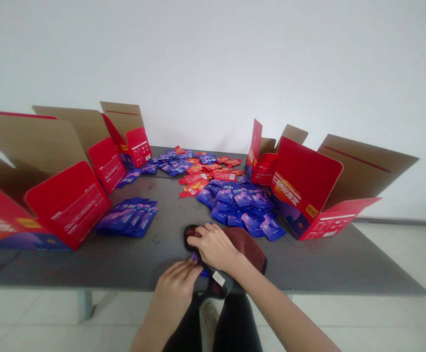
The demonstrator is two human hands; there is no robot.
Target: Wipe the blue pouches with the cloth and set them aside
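Observation:
At the table's front edge, my right hand [216,247] has its fingers curled over the black rim of a dark brown cloth item [248,247]. This item has black edging and a small white label; its exact kind does not show. Just left of it, my left hand [178,281] is closed, its fingertips pinching a small blue-purple sachet [204,273]. Part of this sachet is hidden by the fingers and the brown item. Beyond my right hand lies a heap of blue sachets [235,198]. A fanned stack of blue sachets [130,217] rests to the left.
Open red cartons stand on both sides: a large one at left [68,208], others behind it [106,164], and two at right [304,190], [266,166]. Red sachets [196,182] and more blue ones [174,164] lie farther back on the grey table [124,264]. A white wall rises behind.

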